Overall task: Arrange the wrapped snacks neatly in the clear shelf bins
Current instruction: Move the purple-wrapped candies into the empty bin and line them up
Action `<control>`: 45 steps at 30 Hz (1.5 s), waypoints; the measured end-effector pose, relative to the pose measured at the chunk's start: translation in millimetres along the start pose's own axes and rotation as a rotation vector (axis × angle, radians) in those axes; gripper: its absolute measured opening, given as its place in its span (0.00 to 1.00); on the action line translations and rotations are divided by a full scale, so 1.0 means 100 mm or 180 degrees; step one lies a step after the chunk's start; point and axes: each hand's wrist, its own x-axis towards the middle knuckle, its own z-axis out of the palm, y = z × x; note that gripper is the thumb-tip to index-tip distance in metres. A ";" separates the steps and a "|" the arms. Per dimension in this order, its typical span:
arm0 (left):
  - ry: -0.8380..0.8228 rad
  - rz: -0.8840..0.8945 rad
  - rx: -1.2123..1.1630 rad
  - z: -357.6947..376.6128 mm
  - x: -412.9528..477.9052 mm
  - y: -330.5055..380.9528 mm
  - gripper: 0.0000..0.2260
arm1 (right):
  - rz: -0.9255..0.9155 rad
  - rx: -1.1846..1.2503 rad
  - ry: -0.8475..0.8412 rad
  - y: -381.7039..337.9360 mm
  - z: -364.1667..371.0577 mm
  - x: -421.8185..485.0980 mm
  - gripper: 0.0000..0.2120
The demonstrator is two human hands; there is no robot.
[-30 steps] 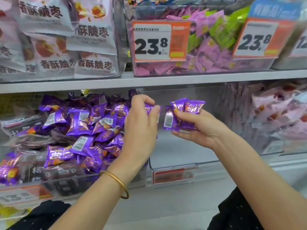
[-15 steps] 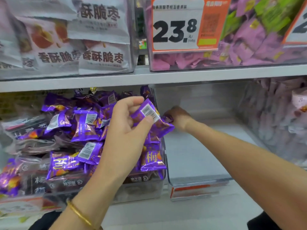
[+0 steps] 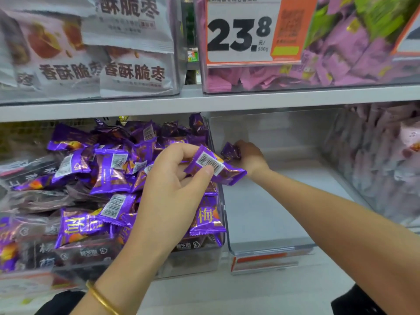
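A heap of purple wrapped snacks (image 3: 109, 169) fills the clear bin (image 3: 193, 262) on the left of the lower shelf. My left hand (image 3: 172, 189) hovers over that heap and pinches one purple snack (image 3: 213, 164), barcode up, between thumb and fingers. To the right stands a second clear bin (image 3: 270, 245), its white floor bare apart from what my right hand holds. My right hand (image 3: 248, 155) reaches deep into its back left corner and grips purple snacks (image 3: 230, 152) there.
The upper shelf (image 3: 204, 101) carries a bin of white jujube bags (image 3: 95, 48) and a bin of pink and green packets (image 3: 341, 48) with a 23.8 price tag (image 3: 247, 30). A bin of pale pink packets (image 3: 381, 160) sits at the lower right.
My right hand has carried its purple snacks from in front of the shelf deep into the right bin's back corner. My left hand lifted one snack off the heap.
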 end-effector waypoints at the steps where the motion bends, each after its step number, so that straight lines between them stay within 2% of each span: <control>1: -0.0008 -0.0011 -0.0034 0.01 -0.01 0.00 0.10 | 0.0009 0.0087 0.0015 -0.02 0.02 -0.01 0.14; 9: -0.0021 -0.0151 -0.0135 0.06 -0.04 -0.03 0.10 | 0.0361 0.0561 0.0266 0.00 -0.18 -0.06 0.14; 12: -0.0039 -0.0183 -0.0111 0.07 -0.05 -0.04 0.09 | 0.0267 0.0757 -0.0093 0.04 -0.25 -0.15 0.14; 15: -0.0083 -0.0169 -0.0100 0.09 -0.06 -0.03 0.07 | 0.0015 0.0571 -0.0503 0.09 -0.20 -0.22 0.16; 19: -0.0012 -0.0168 -0.0155 0.08 -0.07 -0.03 0.08 | -0.0198 0.0231 -0.0288 0.04 -0.18 -0.11 0.13; 22: 0.0003 -0.0119 -0.0070 0.08 -0.06 -0.04 0.10 | -0.0322 -0.0187 -0.0327 -0.02 -0.14 -0.07 0.13; 30: 0.0012 -0.0078 0.0068 0.08 -0.03 -0.10 0.08 | -0.0589 -0.0444 -0.1107 0.03 -0.22 -0.10 0.16; 35: 0.0019 0.0082 0.0343 0.12 -0.03 -0.13 0.08 | -0.0480 -0.0421 -0.0513 0.07 -0.18 0.04 0.14; 38: 0.0039 0.0276 0.0709 0.16 -0.05 -0.13 0.10 | -0.0456 -0.0482 -0.0411 0.04 -0.09 0.02 0.10; 42: 0.0125 0.0477 0.1471 0.24 -0.10 -0.11 0.06 | -0.0810 -0.1162 -0.0073 0.04 -0.05 -0.06 0.09; 45: 0.0162 0.0393 0.1465 0.25 -0.10 -0.11 0.04 | -0.0832 -0.1280 0.0233 0.03 -0.15 -0.09 0.11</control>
